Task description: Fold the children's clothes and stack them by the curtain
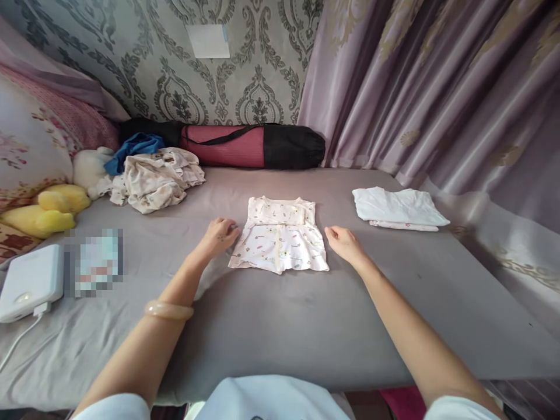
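A small white baby garment (280, 242) with a coloured print lies spread flat in the middle of the grey bed sheet (271, 315). My left hand (219, 233) rests at its left edge, fingers curled and touching the fabric there. My right hand (343, 240) lies just off its right edge with fingers loosely curled, a small gap from the cloth, nothing visible in it. A pale bangle (168, 310) sits on my left forearm.
Folded white clothes (396, 208) are stacked at the right. A heap of unfolded clothes (153, 175) lies at the back left beside plush toys (52, 207). A rolled red mat in a black bag (254, 146) lines the wall. A white device (30, 281) with cable sits at left.
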